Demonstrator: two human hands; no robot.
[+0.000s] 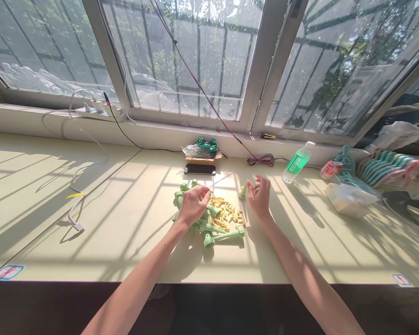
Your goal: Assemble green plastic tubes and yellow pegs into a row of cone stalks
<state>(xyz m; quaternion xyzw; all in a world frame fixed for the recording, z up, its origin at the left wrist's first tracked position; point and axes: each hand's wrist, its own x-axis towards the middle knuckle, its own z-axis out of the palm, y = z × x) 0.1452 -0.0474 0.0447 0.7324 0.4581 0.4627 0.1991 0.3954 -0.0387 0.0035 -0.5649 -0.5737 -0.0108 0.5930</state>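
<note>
A heap of green plastic stems with round ends lies on the pale table, beside a scatter of small yellow pieces. My left hand rests palm down on the green heap, fingers curled over some pieces; whether it grips one is hidden. My right hand hovers to the right of the yellow pieces, fingers bent, next to a single green piece standing apart. It looks to hold nothing.
A black phone and a foil bag lie behind the heaps. A green-labelled water bottle lies on the right, near a white container and stacked fans. Red and black wires cross the sill; a power strip sits left.
</note>
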